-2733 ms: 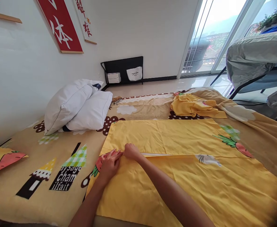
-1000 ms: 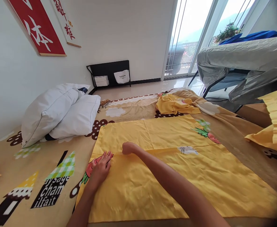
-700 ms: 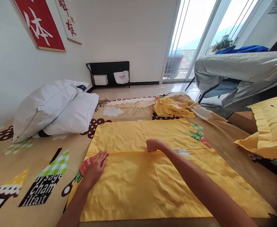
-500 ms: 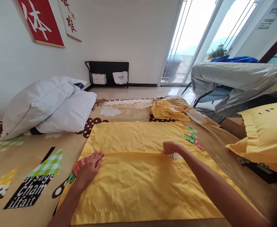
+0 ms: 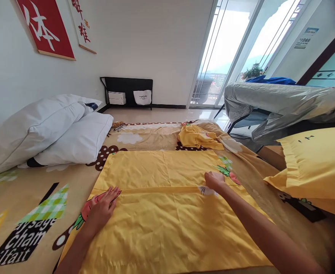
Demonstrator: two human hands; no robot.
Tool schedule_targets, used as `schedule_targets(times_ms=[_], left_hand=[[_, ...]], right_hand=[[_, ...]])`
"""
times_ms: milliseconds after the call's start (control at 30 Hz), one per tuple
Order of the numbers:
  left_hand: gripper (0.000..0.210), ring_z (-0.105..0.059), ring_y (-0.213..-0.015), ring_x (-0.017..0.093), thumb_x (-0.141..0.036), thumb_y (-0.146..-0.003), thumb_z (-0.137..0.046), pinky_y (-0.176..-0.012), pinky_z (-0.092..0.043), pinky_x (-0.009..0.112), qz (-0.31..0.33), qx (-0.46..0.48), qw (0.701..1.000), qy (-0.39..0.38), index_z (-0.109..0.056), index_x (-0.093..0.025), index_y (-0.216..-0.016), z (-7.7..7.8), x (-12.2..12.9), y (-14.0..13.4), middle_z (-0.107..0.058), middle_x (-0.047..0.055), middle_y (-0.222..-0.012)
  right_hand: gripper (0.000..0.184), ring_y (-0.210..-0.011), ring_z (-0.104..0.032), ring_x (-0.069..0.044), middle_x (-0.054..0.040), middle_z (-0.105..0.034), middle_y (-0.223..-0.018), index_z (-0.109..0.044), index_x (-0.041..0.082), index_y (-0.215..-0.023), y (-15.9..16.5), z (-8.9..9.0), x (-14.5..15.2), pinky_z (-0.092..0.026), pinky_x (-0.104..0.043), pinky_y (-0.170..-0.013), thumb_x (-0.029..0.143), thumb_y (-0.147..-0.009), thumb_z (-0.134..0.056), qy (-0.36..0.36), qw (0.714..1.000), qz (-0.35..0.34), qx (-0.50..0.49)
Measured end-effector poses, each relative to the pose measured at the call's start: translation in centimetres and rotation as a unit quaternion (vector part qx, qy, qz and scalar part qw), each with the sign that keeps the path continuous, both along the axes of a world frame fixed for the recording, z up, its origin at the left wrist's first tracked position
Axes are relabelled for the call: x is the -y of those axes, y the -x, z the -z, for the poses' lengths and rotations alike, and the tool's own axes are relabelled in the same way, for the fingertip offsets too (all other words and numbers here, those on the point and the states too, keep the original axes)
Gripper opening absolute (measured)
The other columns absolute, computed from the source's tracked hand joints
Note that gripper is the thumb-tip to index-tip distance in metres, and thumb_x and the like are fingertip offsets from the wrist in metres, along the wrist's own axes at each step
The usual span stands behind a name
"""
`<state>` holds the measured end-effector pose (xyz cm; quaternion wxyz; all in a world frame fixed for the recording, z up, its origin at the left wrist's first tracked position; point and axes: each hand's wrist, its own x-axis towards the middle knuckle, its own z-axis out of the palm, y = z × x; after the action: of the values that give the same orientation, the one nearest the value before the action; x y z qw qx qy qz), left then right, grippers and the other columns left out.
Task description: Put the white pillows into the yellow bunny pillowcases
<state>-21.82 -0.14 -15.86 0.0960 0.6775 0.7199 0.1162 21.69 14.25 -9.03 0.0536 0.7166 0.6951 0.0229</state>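
Cloth [image 5: 156,213] flat on blanket [image 5: 78,182], beneath left hand [image 5: 103,207] and right hand [image 5: 214,181].

Bedspread [image 5: 80,184], left, toward near edge: "ysage / cham / ilfait" on black print [image 5: 6,249]. Red scroll [image 5: 60,43]: white "体". White scroll [image 5: 89,42]: red "难", probably. Bag [image 5: 142,99] lettering: too small.

Left hand [image 5: 103,207] and right hand [image 5: 214,180] both bare; wrists [image 5: 224,188] bare as well, slim forearms [image 5: 259,224] tapering toward them (upper ends cut off by frame edge).
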Motion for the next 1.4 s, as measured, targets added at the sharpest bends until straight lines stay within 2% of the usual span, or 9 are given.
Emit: schedule_targets(times_ms=[100,233,300,433,567,700,967,1200,1400], left_hand=[[0.049,-0.038,-0.137,0.023,-0.024,-0.09,-0.033,-0.114,-0.022,0.052,0.006,-0.033,0.999,-0.017,-0.052,-0.029,-0.136,0.4,0.2,-0.3,-0.046,0.003,-0.145],[0.055,-0.043,-0.133,0.031,-0.007,-0.083,-0.032,-0.11,-0.023,0.059,0.027,-0.138,0.989,-0.039,-0.057,-0.018,-0.131,-0.8,-0.2,-2.5,-0.049,0.015,-0.141],[0.056,-0.047,-0.13,0.03,-0.003,-0.079,-0.035,-0.109,-0.027,0.056,0.085,-0.134,0.987,-0.028,-0.06,-0.017,-0.127,-2.1,-1.4,-4.8,-0.052,0.016,-0.138],[0.049,-0.048,-0.13,0.019,-0.012,-0.087,-0.037,-0.107,-0.036,0.039,0.284,0.01,0.959,-0.01,-0.057,-0.024,-0.13,-4.0,-6.3,-10.8,-0.052,0.009,-0.14],[0.044,-0.039,-0.137,0.019,-0.034,-0.09,-0.047,-0.11,-0.033,0.039,0.359,0.027,0.933,-0.005,-0.052,-0.028,-0.134,-3.5,-11.1,-15.9,-0.044,0.006,-0.146],[0.047,-0.034,-0.14,0.022,-0.05,-0.087,-0.054,-0.111,-0.028,0.046,0.401,0.011,0.916,-0.011,-0.053,-0.035,-0.131,-2.0,-12.8,-17.4,-0.039,0.005,-0.149],[0.039,-0.041,-0.135,0.026,-0.027,-0.096,-0.039,-0.105,-0.031,0.051,0.346,-0.076,0.933,-0.067,-0.053,-0.03,-0.132,-1.1,-15.7,-17.6,-0.047,0.008,-0.144],[0.033,-0.053,-0.122,0.029,-0.029,-0.093,-0.045,-0.097,-0.04,0.047,0.266,-0.113,0.951,-0.112,-0.06,-0.025,-0.123,-0.5,-20.1,-18.0,-0.059,0.014,-0.13],[0.045,-0.041,-0.134,0.03,-0.03,-0.096,-0.035,-0.104,-0.034,0.053,0.248,-0.091,0.955,-0.133,-0.047,-0.021,-0.139,0.2,-19.3,-17.8,-0.045,0.017,-0.144]], right_hand=[[0.024,-0.11,-0.057,-0.02,-0.0151,-0.063,-0.115,-0.065,0.019,-0.111,2.8,1.4,2.5,-0.041,-0.031,-0.092,0.023,-0.09,-0.055,0.009,0.991,-0.118,-0.058],[0.031,-0.113,-0.053,-0.017,-0.0081,-0.061,-0.118,-0.058,0.021,-0.119,7.3,3.8,5.2,-0.036,-0.029,-0.097,0.029,-0.089,-0.053,0.011,0.938,-0.267,-0.221],[0.028,-0.109,-0.053,-0.019,-0.0073,-0.062,-0.112,-0.06,0.02,-0.113,9.0,4.6,5.8,-0.035,-0.031,-0.096,0.027,-0.086,-0.057,0.004,0.927,-0.279,-0.252],[0.018,-0.1,-0.053,-0.019,-0.0074,-0.063,-0.101,-0.065,0.019,-0.098,10.5,5.2,6.8,-0.035,-0.033,-0.093,0.019,-0.09,-0.048,-0.05,0.921,-0.331,-0.199],[0.023,-0.102,-0.052,-0.021,-0.0085,-0.063,-0.107,-0.064,0.02,-0.101,9.6,5.5,9.0,-0.035,-0.034,-0.092,0.019,-0.094,-0.042,-0.089,0.92,-0.332,-0.186],[0.024,-0.112,-0.048,-0.02,-0.0059,-0.057,-0.122,-0.058,0.025,-0.112,8.3,5.3,10.9,-0.032,-0.035,-0.096,0.023,-0.095,-0.041,-0.086,0.908,-0.343,-0.226],[0.005,-0.093,-0.053,-0.018,-0.0031,-0.063,-0.095,-0.056,0.019,-0.089,9.5,5.6,10.6,-0.032,-0.032,-0.089,0.023,-0.086,-0.055,-0.04,0.917,-0.287,-0.276],[0.029,-0.084,-0.056,-0.016,-0.0016,-0.065,-0.079,-0.056,0.019,-0.071,9.3,5.3,12.2,-0.031,-0.031,-0.09,0.042,-0.089,-0.056,0.019,0.897,-0.351,-0.267],[0.032,-0.088,-0.056,-0.015,-0.0014,-0.065,-0.087,-0.06,0.02,-0.076,8.6,3.9,12.0,-0.031,-0.032,-0.092,0.045,-0.093,-0.049,0.015,0.902,-0.354,-0.246]])
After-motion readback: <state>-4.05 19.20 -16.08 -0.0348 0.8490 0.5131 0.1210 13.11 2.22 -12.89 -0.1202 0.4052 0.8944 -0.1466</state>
